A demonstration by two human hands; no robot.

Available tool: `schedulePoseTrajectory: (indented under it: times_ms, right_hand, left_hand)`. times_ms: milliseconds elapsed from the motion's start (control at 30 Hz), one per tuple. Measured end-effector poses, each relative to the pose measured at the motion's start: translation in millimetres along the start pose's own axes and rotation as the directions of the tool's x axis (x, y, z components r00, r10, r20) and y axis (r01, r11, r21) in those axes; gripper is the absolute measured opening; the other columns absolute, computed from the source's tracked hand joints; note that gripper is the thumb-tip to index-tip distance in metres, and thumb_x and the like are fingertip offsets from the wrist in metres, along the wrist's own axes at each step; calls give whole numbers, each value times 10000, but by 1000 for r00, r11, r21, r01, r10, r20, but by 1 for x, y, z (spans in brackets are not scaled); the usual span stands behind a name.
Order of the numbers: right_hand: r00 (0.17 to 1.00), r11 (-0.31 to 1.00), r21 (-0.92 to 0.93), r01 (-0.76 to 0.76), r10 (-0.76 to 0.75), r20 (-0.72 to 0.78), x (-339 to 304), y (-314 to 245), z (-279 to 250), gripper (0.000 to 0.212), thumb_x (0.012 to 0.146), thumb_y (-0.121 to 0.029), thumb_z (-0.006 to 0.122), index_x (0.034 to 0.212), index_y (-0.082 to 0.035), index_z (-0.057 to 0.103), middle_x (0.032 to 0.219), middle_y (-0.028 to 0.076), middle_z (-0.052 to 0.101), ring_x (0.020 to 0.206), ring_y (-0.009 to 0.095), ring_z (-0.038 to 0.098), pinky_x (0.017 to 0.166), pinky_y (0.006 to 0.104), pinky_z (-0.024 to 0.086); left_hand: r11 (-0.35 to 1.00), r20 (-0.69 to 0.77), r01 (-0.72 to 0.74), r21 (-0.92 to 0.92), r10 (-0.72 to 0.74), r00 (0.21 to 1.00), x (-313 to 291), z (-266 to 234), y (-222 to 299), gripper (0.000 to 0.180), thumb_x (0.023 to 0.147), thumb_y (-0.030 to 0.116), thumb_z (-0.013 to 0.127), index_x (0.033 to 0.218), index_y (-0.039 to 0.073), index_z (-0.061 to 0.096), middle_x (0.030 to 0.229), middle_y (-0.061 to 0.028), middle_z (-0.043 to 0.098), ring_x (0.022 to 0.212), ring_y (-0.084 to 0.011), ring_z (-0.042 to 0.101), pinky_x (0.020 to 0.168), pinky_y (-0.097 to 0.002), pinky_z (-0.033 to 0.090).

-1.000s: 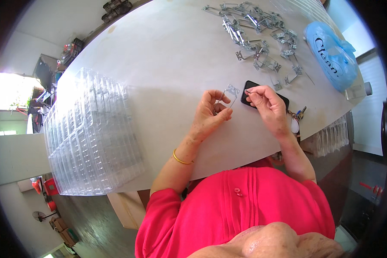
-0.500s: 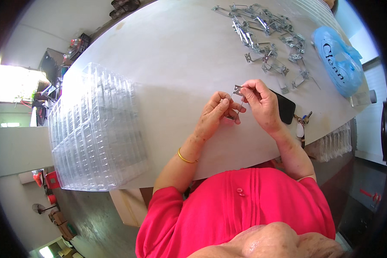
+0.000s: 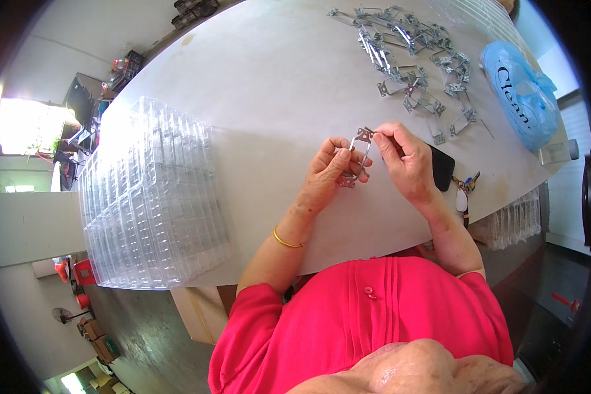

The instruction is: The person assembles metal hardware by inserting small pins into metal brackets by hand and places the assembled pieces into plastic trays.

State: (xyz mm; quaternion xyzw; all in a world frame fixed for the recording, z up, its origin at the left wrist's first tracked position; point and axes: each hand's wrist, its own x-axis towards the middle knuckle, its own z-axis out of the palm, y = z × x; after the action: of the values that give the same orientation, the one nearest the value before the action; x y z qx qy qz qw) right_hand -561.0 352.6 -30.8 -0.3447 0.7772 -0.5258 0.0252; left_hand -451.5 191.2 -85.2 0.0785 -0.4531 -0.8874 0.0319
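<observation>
Head view: left hand (image 3: 331,172) and right hand (image 3: 404,161) now pinch one thin silver metal bracket (image 3: 356,157), lifted off the white desk (image 3: 262,85) since a second ago; beyond lies the loose bracket pile (image 3: 407,59).

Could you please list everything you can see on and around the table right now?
metal bracket: one, silver, held between both hands
loose brackets: many, silver, heaped at the table's far right
plastic trays: a stack, clear, on the table's left edge
plastic bag: one, blue, far right
phone: one, black, beside the right hand
keys: one bunch, near table edge
table: one, white
left hand: on the bracket's lower end
right hand: pinching its top
</observation>
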Motion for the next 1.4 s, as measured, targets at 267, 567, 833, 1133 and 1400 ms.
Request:
schedulePoseTrajectory:
  times_ms: [267, 567, 833, 1133, 1400]
  right_hand:
    - [1000, 999, -28, 26, -26, -13, -3, -7, 2, 30, 973, -77, 660, 992, -59, 643, 761, 92, 641, 601, 171, 575, 567, 307, 472]
    - [997, 991, -110, 80, -80, 6, -3, -14, -7, 35, 955, -70, 669, 969, -62, 638, 747, 109, 629, 609, 226, 603, 577, 329, 477]
    - [999, 1000, -26, -3, 4, 40, -10, -14, -8, 105, 974, -105, 661, 1051, -55, 611, 748, 115, 653, 622, 222, 626, 585, 331, 487]
    - [870, 788, 416, -454, 291, 398, -5, -9, -18, 225, 1042, -198, 607, 1132, 8, 588, 721, 9, 633, 642, 67, 587, 567, 252, 491]
    - [856, 932, -94, -350, 360, 370, 1, -27, -30, 166, 998, -178, 633, 959, -17, 632, 696, 24, 651, 560, 77, 568, 542, 268, 462]
  left_hand:
    - [999, 33, -36, -19, 36, 999, 2, -4, -4, 339, 1084, 247, 513, 1350, 38, 491, 1120, -136, 677, 874, -182, 691, 829, -376, 591]
    - [999, -4, -15, 49, 15, 1000, 2, -4, 0, 432, 1038, 212, 612, 1410, 5, 538, 1128, -88, 671, 930, -165, 671, 790, -332, 571]
    - [983, 57, -31, 183, 21, 998, 1, -2, -1, 443, 1003, 185, 667, 1389, -6, 563, 1126, -89, 676, 945, -148, 657, 782, -297, 540]
    - [956, 74, 35, 291, -60, 995, -3, 3, 1, 406, 987, 158, 684, 1362, 29, 596, 1104, -12, 672, 879, -61, 608, 740, -234, 515]
    - [915, 72, 63, 399, -99, 992, -5, 11, 4, 372, 979, 99, 666, 1333, 11, 595, 1168, -43, 674, 1018, -110, 641, 804, -272, 544]
